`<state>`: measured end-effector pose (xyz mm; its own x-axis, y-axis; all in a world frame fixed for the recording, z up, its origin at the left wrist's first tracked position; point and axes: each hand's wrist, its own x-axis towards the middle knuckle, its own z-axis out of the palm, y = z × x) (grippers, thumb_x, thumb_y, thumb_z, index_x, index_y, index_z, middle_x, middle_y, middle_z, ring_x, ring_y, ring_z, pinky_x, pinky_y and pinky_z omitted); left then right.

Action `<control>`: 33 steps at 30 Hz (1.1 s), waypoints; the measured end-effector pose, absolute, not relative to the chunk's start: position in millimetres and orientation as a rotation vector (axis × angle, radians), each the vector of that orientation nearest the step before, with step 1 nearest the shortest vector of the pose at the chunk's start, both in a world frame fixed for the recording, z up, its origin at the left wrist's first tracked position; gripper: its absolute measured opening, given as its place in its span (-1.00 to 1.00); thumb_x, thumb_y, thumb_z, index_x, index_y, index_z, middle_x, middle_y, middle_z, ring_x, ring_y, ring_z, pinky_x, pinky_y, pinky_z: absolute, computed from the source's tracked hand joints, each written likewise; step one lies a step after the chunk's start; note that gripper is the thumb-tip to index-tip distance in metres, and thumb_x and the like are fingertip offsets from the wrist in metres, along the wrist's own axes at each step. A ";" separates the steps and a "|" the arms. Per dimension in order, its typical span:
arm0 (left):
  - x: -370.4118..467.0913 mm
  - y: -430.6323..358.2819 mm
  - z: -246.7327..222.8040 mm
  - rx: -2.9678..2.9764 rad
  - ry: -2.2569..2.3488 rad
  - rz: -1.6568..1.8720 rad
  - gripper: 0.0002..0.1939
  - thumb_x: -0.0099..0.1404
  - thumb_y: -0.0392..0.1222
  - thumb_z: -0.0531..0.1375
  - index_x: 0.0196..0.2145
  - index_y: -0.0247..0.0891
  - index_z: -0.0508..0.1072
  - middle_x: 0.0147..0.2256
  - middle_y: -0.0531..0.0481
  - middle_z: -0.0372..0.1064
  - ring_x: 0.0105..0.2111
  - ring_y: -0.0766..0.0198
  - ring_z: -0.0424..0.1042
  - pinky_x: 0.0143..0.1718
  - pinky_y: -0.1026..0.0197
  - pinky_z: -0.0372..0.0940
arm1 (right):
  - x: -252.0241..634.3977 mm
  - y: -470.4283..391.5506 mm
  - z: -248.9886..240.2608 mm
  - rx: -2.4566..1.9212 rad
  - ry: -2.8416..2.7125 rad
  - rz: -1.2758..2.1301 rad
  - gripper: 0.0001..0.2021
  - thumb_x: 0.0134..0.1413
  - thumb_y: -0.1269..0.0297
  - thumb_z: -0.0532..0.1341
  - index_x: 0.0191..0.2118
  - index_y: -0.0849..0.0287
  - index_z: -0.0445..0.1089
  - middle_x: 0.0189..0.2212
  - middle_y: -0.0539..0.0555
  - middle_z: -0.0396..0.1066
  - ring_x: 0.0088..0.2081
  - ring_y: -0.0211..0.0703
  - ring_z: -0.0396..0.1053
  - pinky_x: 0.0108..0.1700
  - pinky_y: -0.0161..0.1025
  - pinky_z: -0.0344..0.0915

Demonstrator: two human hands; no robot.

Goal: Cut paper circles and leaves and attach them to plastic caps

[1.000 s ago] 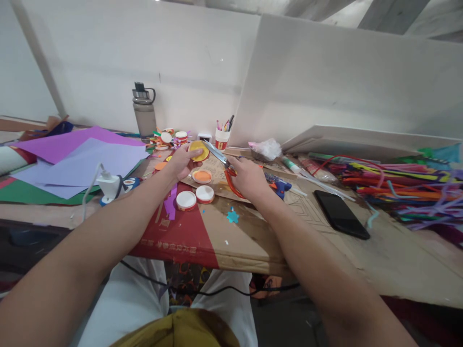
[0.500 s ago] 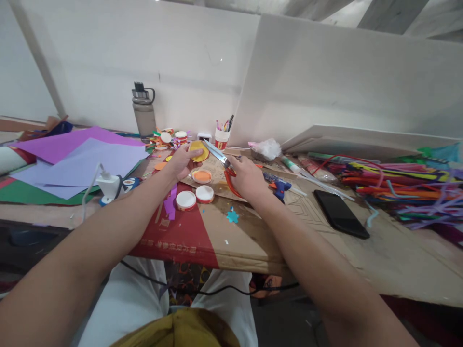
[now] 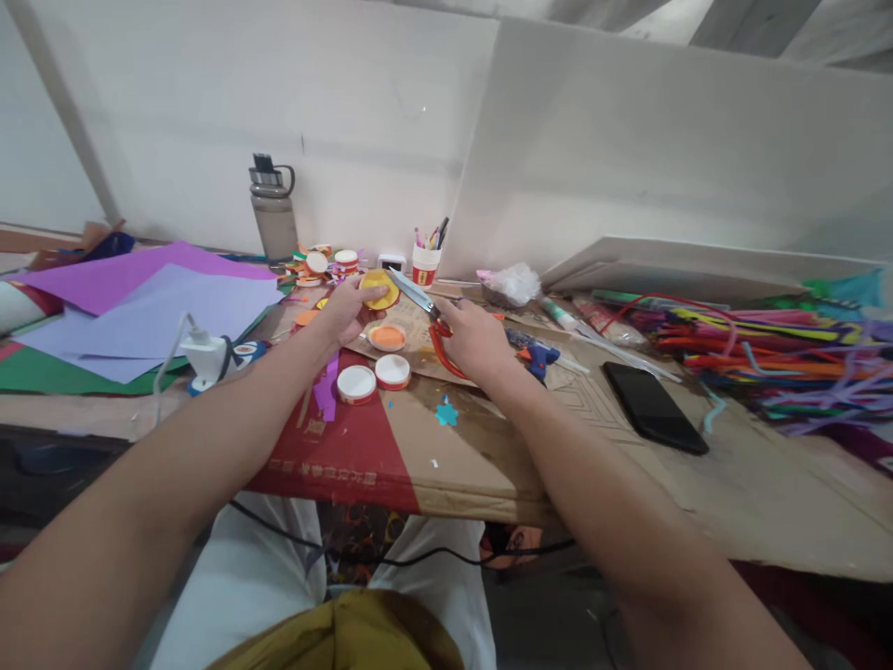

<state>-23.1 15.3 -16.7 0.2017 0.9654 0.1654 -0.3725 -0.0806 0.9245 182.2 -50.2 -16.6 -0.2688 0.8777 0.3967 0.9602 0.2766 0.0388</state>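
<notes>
Between the thumb and fingers of my left hand (image 3: pixel 347 310) is a round yellow disc (image 3: pixel 380 290) with a dark reddish edge, tilted toward me. My right hand (image 3: pixel 473 335) is closed around the orange-red handles of a pair of scissors (image 3: pixel 413 293), whose blades point up and left to the disc's right edge. Whether the blades touch the disc I cannot tell. Below the hands, a round lid with an orange top (image 3: pixel 387 337) and two white round lids with red rims (image 3: pixel 356 383) lie on the cardboard. A blue flower-shaped cutout (image 3: pixel 446 413) sits nearer me.
Purple and lilac paper sheets (image 3: pixel 160 312) lie left, beside a white plug (image 3: pixel 204 354). A water bottle (image 3: pixel 273 219) and a paper cup of pens (image 3: pixel 426 262) stand behind. Rightward are a blue glue gun (image 3: pixel 539 357), a phone (image 3: pixel 654 408) and coloured pipe cleaners (image 3: pixel 788 363).
The whole view has shifted slightly, with everything a little higher and further left. Both hands keep their holds on the disc and the scissors, nearly unmoved.
</notes>
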 end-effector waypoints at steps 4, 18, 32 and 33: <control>-23.2 15.7 -15.4 1.093 0.742 1.288 -0.80 0.02 -0.35 0.36 -0.36 -0.27 0.46 -0.47 0.02 0.43 -0.52 0.37 0.38 -0.62 0.37 0.16 | 184.9 -47.7 -18.0 -1.639 -2.269 -0.409 -0.54 0.23 0.38 0.05 0.24 0.09 0.27 -0.06 0.23 0.46 -0.06 0.05 0.41 -0.16 -0.18 0.29; -28.3 19.7 -14.6 1.043 0.761 1.309 -0.79 0.01 -0.34 0.35 -0.34 -0.32 0.46 -0.49 0.08 0.43 -0.56 0.41 0.40 -0.72 0.43 0.09 | 186.9 -43.9 -20.9 -1.621 -2.287 -0.425 -0.63 0.26 0.31 0.08 0.15 0.09 0.34 -0.10 0.21 0.51 -0.14 0.03 0.45 -0.22 -0.19 0.27; -33.6 27.9 -21.9 1.125 0.676 1.370 -0.71 -0.07 -0.40 0.37 -0.34 -0.27 0.43 -0.40 0.07 0.48 -0.40 0.31 0.49 -0.36 0.26 0.40 | 193.5 -37.9 -27.9 -1.534 -2.078 -0.181 -0.63 0.20 0.32 0.13 0.11 0.10 0.41 -0.10 0.19 0.54 -0.09 0.04 0.47 -0.08 -0.16 0.32; -32.9 27.7 -22.3 1.142 0.685 1.373 -0.70 -0.07 -0.39 0.36 -0.35 -0.27 0.42 -0.40 0.07 0.47 -0.39 0.29 0.49 -0.34 0.23 0.41 | 192.9 -37.8 -28.6 -1.529 -2.081 -0.166 -0.63 0.18 0.34 0.13 0.10 0.10 0.42 -0.09 0.19 0.54 -0.08 0.04 0.47 -0.06 -0.16 0.32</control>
